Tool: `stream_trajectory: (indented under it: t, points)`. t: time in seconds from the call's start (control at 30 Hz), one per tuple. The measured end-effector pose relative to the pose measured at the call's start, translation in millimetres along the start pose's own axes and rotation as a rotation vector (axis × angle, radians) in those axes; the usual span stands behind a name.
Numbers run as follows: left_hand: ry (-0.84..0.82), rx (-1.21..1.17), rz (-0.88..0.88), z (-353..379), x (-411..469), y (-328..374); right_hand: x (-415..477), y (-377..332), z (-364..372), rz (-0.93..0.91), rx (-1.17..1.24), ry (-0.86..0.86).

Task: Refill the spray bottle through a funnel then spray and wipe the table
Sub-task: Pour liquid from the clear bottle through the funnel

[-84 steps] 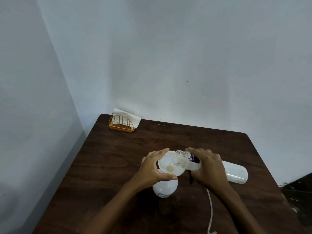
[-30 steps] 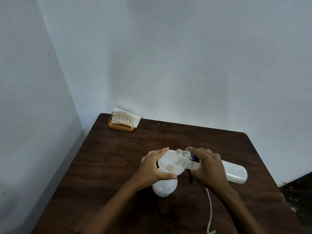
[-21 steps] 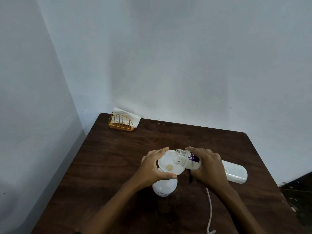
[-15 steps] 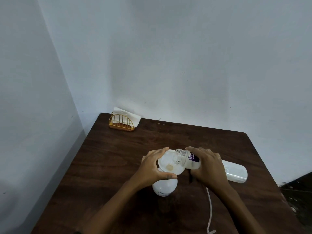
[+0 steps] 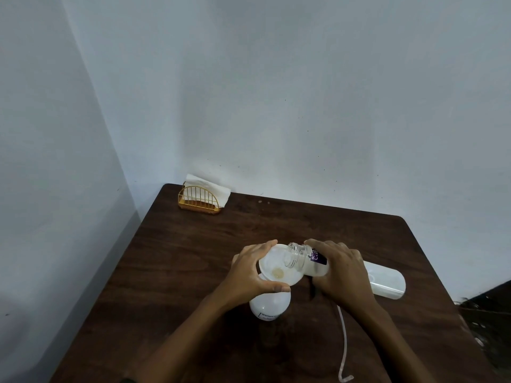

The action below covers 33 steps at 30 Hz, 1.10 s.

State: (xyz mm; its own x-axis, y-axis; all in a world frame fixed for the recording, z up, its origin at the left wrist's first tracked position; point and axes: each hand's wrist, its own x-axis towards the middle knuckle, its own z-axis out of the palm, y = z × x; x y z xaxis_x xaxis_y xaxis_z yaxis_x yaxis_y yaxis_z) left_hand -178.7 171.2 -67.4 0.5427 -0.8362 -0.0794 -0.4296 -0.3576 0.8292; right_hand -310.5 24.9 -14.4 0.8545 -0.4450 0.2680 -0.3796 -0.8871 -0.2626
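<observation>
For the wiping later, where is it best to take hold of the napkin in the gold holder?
Probably pinch the napkin by its top edge, coming from above. It stands upright in the wire holder, and only that edge and the right corner stick out past the arched wires.

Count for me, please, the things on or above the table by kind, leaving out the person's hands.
Bottles: 2 (white spray bottle, purple-labelled refill bottle)
Funnels: 1 (white funnel)
Napkin holders: 1 (gold wire napkin holder, with napkins in it)
Containers: 1 (long white container)
Tubes: 1 (thin white tube)
Total: 6
</observation>
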Motion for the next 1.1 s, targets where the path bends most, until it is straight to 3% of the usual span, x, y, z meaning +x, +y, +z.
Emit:
stream_trajectory:
  t: [1.1]
  points:
    - [0.028,-0.023,0.033,0.7,1.0,-2.8,0.1,0.4,1.2,-0.011,-0.003,0.017]
